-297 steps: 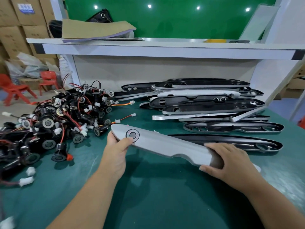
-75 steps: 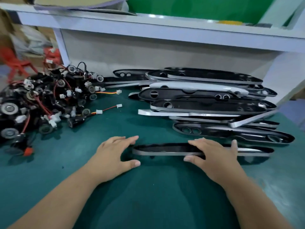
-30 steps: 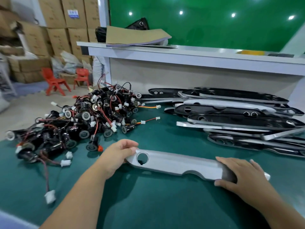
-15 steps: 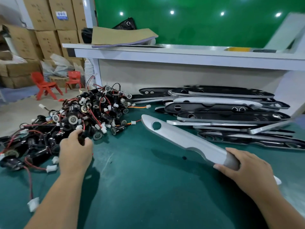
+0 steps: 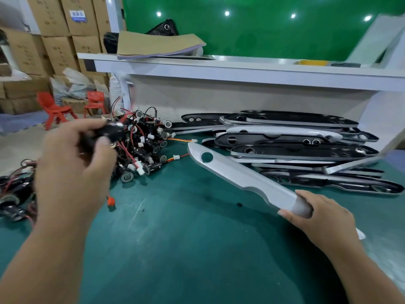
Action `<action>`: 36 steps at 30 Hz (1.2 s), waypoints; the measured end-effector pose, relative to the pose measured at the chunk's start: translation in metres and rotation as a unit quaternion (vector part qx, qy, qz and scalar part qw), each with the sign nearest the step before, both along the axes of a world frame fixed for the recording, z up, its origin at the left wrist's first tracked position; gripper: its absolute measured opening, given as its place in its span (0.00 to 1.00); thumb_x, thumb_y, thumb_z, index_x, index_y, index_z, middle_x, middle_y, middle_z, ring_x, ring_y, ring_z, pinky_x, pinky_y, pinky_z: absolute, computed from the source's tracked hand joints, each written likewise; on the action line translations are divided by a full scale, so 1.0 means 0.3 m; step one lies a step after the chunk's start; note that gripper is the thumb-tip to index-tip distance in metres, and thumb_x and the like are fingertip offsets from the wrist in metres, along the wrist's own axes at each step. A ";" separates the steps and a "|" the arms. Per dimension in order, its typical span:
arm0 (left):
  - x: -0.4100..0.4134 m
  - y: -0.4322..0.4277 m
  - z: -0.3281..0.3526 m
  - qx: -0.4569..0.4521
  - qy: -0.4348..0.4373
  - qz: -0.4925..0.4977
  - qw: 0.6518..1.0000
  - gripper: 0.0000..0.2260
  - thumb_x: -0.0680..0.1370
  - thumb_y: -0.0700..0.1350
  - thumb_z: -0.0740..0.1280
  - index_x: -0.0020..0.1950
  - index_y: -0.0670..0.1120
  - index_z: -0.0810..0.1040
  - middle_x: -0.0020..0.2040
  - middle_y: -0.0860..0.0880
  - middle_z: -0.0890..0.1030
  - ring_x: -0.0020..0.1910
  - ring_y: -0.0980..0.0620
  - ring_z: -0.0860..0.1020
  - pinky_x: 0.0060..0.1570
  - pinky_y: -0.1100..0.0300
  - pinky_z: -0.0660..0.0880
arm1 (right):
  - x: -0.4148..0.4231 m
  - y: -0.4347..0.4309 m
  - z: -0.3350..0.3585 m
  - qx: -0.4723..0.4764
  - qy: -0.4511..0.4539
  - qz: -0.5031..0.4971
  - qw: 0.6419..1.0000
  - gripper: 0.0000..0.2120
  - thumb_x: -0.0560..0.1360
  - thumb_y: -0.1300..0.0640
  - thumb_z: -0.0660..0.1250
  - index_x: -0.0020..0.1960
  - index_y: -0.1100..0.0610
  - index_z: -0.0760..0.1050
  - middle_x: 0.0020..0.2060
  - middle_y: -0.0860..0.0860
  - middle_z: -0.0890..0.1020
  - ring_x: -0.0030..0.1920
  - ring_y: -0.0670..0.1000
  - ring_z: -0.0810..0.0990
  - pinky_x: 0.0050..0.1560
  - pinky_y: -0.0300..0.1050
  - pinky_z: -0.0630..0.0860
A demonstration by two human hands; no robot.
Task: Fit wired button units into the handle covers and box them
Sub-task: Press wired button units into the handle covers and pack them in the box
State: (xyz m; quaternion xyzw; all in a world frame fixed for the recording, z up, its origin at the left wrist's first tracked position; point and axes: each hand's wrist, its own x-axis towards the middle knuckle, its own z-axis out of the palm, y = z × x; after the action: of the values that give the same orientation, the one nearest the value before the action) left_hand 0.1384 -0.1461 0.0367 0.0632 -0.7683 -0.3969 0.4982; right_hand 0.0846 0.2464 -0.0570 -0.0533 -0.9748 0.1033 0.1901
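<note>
My right hand grips the near end of a silver handle cover and holds it tilted above the green table, its round hole empty and pointing away to the left. My left hand is raised over the table's left side and pinches a black wired button unit, blurred by motion, with its red wire trailing toward the pile of button units. A stack of black and silver handle covers lies at the back right.
More button units lie at the far left edge. A white shelf runs over the table's back, with cardboard sheets on it. Cardboard boxes and red chairs stand beyond the table.
My left hand has lifted a button unit out of the pile and raised it. My right hand keeps the cover tilted up in about the same place.
</note>
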 end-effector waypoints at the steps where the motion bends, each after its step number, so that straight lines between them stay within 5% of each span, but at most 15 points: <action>1: 0.017 0.042 0.033 -0.011 -0.037 -0.036 0.999 0.11 0.71 0.56 0.59 0.51 0.66 0.75 0.42 0.61 0.80 0.39 0.62 0.78 0.38 0.57 0.76 | 0.002 0.001 0.001 0.001 0.002 -0.001 1.000 0.34 0.65 0.27 0.62 0.65 0.43 0.71 0.56 0.42 0.79 0.58 0.48 0.75 0.58 0.47 0.68; 4: 0.035 0.138 0.031 -0.044 -0.131 -0.099 0.985 0.06 0.73 0.53 0.63 0.45 0.65 0.75 0.35 0.57 0.78 0.30 0.65 0.74 0.28 0.64 0.65 | 0.011 0.003 -0.002 0.001 0.016 -0.004 1.000 0.34 0.64 0.27 0.62 0.65 0.43 0.72 0.56 0.42 0.79 0.57 0.48 0.76 0.59 0.48 0.69; 7: 0.024 0.193 -0.035 -0.019 -0.179 -0.129 0.975 0.10 0.77 0.43 0.65 0.43 0.60 0.76 0.33 0.52 0.78 0.28 0.60 0.72 0.26 0.68 0.64 | 0.018 0.007 -0.009 -0.004 0.031 0.001 1.000 0.34 0.63 0.27 0.62 0.63 0.44 0.73 0.54 0.42 0.80 0.55 0.49 0.77 0.59 0.50 0.70; 10: 0.013 0.207 -0.080 0.036 -0.188 -0.121 0.974 0.08 0.76 0.48 0.64 0.42 0.63 0.76 0.33 0.50 0.78 0.26 0.58 0.71 0.29 0.59 0.65 | 0.023 0.017 -0.012 -0.004 0.028 0.002 1.000 0.34 0.63 0.26 0.61 0.63 0.44 0.73 0.53 0.42 0.80 0.54 0.49 0.77 0.58 0.50 0.70; 14: 0.006 0.175 -0.095 0.087 -0.157 -0.081 0.980 0.09 0.69 0.54 0.59 0.41 0.69 0.74 0.35 0.58 0.79 0.32 0.57 0.77 0.28 0.64 0.69 | 0.015 0.027 -0.013 -0.011 0.032 0.004 0.999 0.35 0.62 0.26 0.59 0.62 0.44 0.74 0.52 0.43 0.80 0.53 0.50 0.77 0.57 0.51 0.71; 21: -0.019 0.124 -0.097 0.054 -0.215 -0.069 0.973 0.10 0.77 0.46 0.62 0.42 0.61 0.76 0.31 0.51 0.79 0.38 0.42 0.81 0.30 0.57 0.67 | 0.008 0.032 -0.004 -0.012 0.028 0.001 1.000 0.35 0.63 0.25 0.58 0.63 0.43 0.73 0.53 0.42 0.80 0.55 0.49 0.76 0.63 0.55 0.67; 26: -0.055 0.155 -0.076 0.011 -0.207 -0.063 0.976 0.06 0.76 0.47 0.64 0.48 0.58 0.76 0.28 0.51 0.77 0.25 0.57 0.74 0.22 0.66 0.65 | 0.019 0.028 0.018 -0.015 0.048 0.034 0.998 0.38 0.61 0.24 0.60 0.63 0.45 0.74 0.56 0.43 0.80 0.59 0.49 0.76 0.66 0.55 0.61; 30: -0.103 0.240 -0.066 -0.077 -0.184 -0.108 0.974 0.17 0.73 0.48 0.70 0.60 0.58 0.74 0.41 0.62 0.76 0.44 0.54 0.74 0.41 0.63 0.63 | 0.034 -0.014 0.035 -0.008 0.100 0.119 0.988 0.40 0.59 0.23 0.60 0.59 0.49 0.78 0.52 0.44 0.82 0.54 0.50 0.79 0.64 0.58 0.66; 33: -0.151 0.297 -0.087 -0.158 -0.171 -0.093 0.968 0.16 0.72 0.48 0.71 0.59 0.54 0.79 0.41 0.67 0.68 0.57 0.54 0.65 0.49 0.65 0.56 | 0.042 -0.010 0.050 -0.009 0.106 0.114 0.988 0.40 0.57 0.24 0.59 0.58 0.49 0.80 0.51 0.44 0.83 0.53 0.50 0.80 0.63 0.57 0.67; 36: -0.188 0.326 -0.141 -0.140 -0.185 -0.110 0.966 0.14 0.74 0.50 0.71 0.59 0.55 0.79 0.45 0.69 0.68 0.63 0.60 0.61 0.63 0.55 0.57 | 0.051 0.021 0.056 -0.003 0.080 0.100 0.992 0.41 0.56 0.23 0.57 0.58 0.47 0.79 0.51 0.42 0.82 0.55 0.48 0.79 0.65 0.53 0.64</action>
State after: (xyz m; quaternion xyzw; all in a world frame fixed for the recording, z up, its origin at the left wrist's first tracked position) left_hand 0.0820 -0.0482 -0.0057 -0.0195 -0.8973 -0.3191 0.3042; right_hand 0.1000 0.2526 -0.0403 0.0520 -0.9566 0.1287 0.2563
